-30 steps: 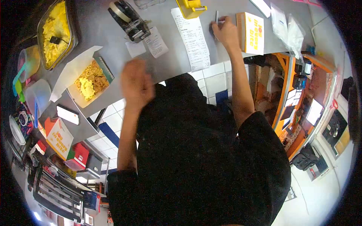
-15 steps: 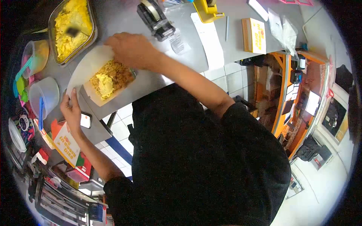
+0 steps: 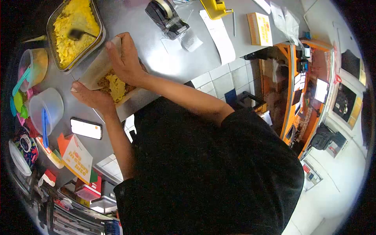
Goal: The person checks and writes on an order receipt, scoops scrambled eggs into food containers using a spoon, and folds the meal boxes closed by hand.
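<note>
Your left hand (image 3: 93,97) and right hand (image 3: 126,60) are both closed on the raised lid (image 3: 93,76) of the food box (image 3: 128,97) — yellow and brown food shows inside. The box sits on the worktop (image 3: 127,17), near the glossy-rimmed tray (image 3: 102,34).

The grey counter (image 3: 131,17) carries a food tray (image 3: 102,35), phone (image 3: 85,128), black tape dispenser (image 3: 168,21), receipt (image 3: 219,37) and printed box (image 3: 260,29).

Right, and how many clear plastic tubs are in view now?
2. One tub, with a teal spoon, is beside the tray; the other tub, with a blue spoon, is nearer the phone. More could be hidden in the clutter.
</note>
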Demonstrator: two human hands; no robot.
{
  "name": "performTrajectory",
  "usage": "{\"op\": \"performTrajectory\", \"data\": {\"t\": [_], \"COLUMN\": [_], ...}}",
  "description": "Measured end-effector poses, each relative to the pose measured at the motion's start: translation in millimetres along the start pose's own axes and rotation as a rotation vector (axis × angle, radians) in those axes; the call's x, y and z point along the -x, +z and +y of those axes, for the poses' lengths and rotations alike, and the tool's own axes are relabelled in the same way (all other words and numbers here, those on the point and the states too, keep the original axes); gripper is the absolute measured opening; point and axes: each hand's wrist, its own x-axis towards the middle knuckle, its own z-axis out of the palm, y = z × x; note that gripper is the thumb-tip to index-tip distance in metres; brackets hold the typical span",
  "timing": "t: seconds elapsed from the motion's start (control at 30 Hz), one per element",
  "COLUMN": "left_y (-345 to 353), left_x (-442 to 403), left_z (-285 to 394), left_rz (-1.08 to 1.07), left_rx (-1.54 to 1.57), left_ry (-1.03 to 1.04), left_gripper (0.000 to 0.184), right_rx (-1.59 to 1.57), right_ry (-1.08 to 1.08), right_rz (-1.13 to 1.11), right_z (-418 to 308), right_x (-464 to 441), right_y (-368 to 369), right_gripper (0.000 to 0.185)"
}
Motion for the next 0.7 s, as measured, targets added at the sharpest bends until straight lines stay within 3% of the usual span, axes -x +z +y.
{"op": "performTrajectory", "data": {"t": [0.1, 0.2, 0.27, 0.33, 0.43, 0.53, 0.67, 0.7], "left_y": [-8.4, -20.4, -28.5, -38.2, -62.9, -87.8, -80.9, -75.5], "left_x": [-9.3, -15.8, -19.1, -27.0, -39.0, -38.1, 17.1, 29.0], "left_z": [-9.7, -21.6, -21.0, -17.2, -26.7, -24.0, -47.5, -54.0], "left_rz": [-0.107, -0.153, -0.204, -0.303, -0.469, -0.902, -0.688, -0.624], "left_rx": [0.053, 0.109, 0.110, 0.058, 0.066, 0.186, -0.379, -0.316], "left_ry": [0.094, 0.010, -0.032, 0.027, -0.039, 0.106, 0.229, 0.169], "left_gripper": [0.048, 0.030, 0.029, 0.041, 0.037, 0.037, 0.048, 0.049], "right_rx": [0.003, 0.018, 0.037, 0.079, 0.252, 0.499, 0.808, 0.813], "right_ry": [0.022, 0.038, 0.047, 0.053, 0.022, -0.014, 0.010, 0.038], "right_rz": [-0.004, -0.022, -0.040, -0.079, -0.200, -0.358, -0.248, -0.220], "right_z": [4.2, 4.9, 6.1, 4.0, -11.2, -52.4, -23.6, 5.9], "right_x": [0.4, 0.1, -1.5, -3.4, 0.8, 9.6, 58.3, 70.0], "right_y": [4.5, 1.4, -3.6, -12.0, -40.7, -61.5, -65.0, -61.5], "right_gripper": [0.030, 0.033, 0.035, 0.037, 0.040, 0.045, 0.054, 0.055]}}
